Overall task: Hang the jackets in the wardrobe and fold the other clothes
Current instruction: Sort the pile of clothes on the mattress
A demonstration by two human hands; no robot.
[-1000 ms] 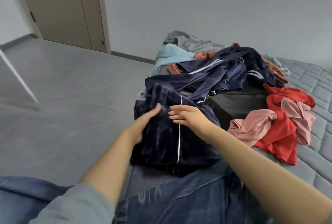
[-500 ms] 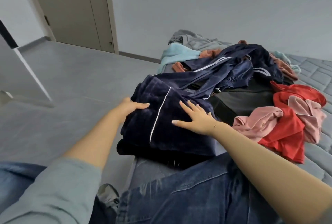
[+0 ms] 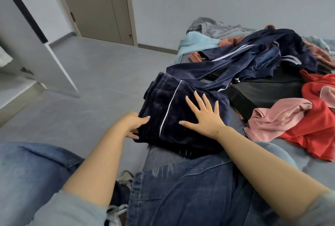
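The left hand is gripping the near left edge of the folded navy garment, thumb lying on top and fingers curling underneath it. The right hand is pressing flat on the top of the same garment, fingers straight and spread wide, just right of its white piping. The garment is sitting at the near left corner of the bed, just beyond the person's denim-clad knee. Beyond it, a navy jacket with white stripes is sprawling across the pile, lying partly over a black garment. To the right, a pink top is lying against a red one. At the far end, a light blue piece and a grey one are bunching together. On the left, across the grey floor, a closed door is standing in the far wall.
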